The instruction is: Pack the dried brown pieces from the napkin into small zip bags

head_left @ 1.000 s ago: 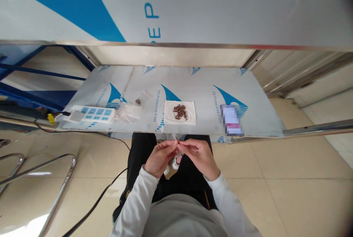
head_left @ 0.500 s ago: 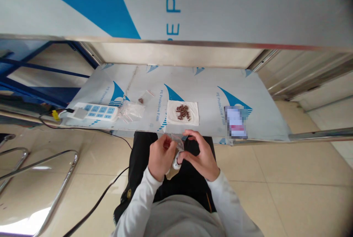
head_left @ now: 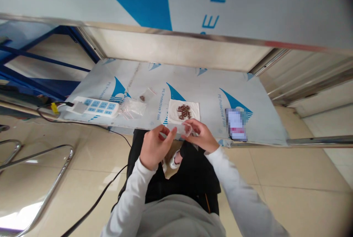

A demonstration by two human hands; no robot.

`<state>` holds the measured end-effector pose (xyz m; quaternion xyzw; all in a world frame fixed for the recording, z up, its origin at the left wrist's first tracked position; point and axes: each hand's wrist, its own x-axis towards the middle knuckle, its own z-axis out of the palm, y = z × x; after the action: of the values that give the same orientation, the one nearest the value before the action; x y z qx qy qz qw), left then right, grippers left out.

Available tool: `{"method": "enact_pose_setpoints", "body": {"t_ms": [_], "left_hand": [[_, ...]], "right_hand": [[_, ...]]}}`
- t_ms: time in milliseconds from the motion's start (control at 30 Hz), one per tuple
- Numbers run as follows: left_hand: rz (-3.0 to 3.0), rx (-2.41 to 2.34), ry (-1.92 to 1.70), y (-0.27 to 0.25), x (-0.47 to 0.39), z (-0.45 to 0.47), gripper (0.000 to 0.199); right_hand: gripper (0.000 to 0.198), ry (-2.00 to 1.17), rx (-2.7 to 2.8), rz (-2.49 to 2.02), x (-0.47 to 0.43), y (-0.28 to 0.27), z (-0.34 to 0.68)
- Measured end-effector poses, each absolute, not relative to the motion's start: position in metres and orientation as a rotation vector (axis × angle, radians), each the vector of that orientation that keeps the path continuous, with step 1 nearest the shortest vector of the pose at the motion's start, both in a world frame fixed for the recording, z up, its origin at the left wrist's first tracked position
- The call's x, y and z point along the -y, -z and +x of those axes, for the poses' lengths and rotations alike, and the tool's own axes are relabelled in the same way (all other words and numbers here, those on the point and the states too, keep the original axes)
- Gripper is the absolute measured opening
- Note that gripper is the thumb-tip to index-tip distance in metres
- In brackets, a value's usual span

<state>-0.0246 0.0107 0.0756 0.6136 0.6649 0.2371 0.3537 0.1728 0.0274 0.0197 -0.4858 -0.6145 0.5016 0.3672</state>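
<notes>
A small clear plastic bag (head_left: 180, 129) is stretched between my hands above the table's front edge. My left hand (head_left: 156, 145) pinches its left end between thumb and fingers. My right hand (head_left: 202, 135) holds the right end, thumb and forefinger curved around the crumpled plastic. Just beyond the bag, a heap of small brown pellet-like pieces (head_left: 184, 112) lies on a white tissue (head_left: 173, 109). The bag looks empty, though its inside is partly hidden by my fingers.
Several clear bags (head_left: 134, 107) lie on the film-covered table (head_left: 209, 86) at left, one bag (head_left: 146, 96) containing brown pieces. Beside them is a white power strip (head_left: 97, 107) with a cable. A blurred phone (head_left: 236, 124) lies at right. An upper panel (head_left: 248, 5) overhangs the table.
Both hands have risen toward the table with the bag, from over my lap to the front edge near the tissue. The bag is now stretched sideways. The camera view has tilted slightly.
</notes>
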Motion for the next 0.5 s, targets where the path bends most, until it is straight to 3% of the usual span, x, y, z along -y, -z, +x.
{"method": "enact_pose_setpoints", "body": {"t_ms": [233,500], "left_hand": [[1.478,-1.682,-0.656,-0.043,-0.005,-0.048,0.046],[1.406,-1.7,-0.66,-0.033,-0.003,-0.061,0.04]], "right_hand": [[0.039,-0.384,2.65,-1.944,-0.135,-0.032,0.186],[0.023,-0.047,2.957,-2.034,-0.162,-0.025,0.13]]}}
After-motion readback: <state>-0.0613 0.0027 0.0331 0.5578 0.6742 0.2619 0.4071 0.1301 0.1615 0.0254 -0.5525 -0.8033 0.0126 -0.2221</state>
